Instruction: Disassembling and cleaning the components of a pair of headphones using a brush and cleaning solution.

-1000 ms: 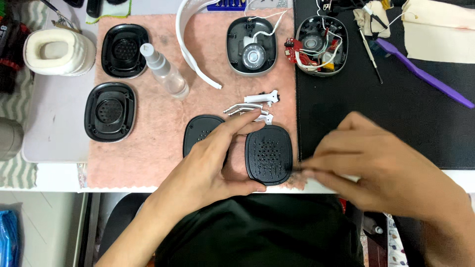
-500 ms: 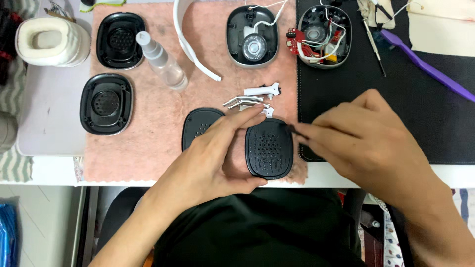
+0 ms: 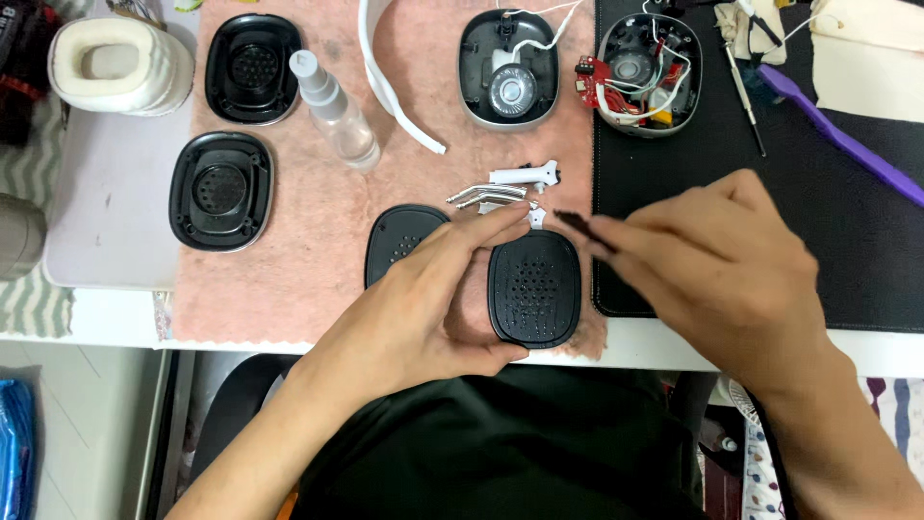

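left hand (image 3: 423,308) clasping perforated black oval cover (image 3: 534,287) at pink mat (image 3: 289,279) front edge | right hand (image 3: 717,270) pinching thin dark tool (image 3: 582,229)

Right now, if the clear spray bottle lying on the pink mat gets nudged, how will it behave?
The spray bottle lies on its side and looks round, so it would probably roll. It seems small clear plastic, likely light. The fuzzy pink mat may slow it.

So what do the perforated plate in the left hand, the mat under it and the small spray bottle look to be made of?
Perforated plate: matte black, rigid, moulded holes, probably plastic. Mat: pink, fuzzy, stained surface with a ragged edge, looks like cloth or felt. Spray bottle: clear see-through body with a whitish nozzle, likely plastic, though glass can't be ruled out.
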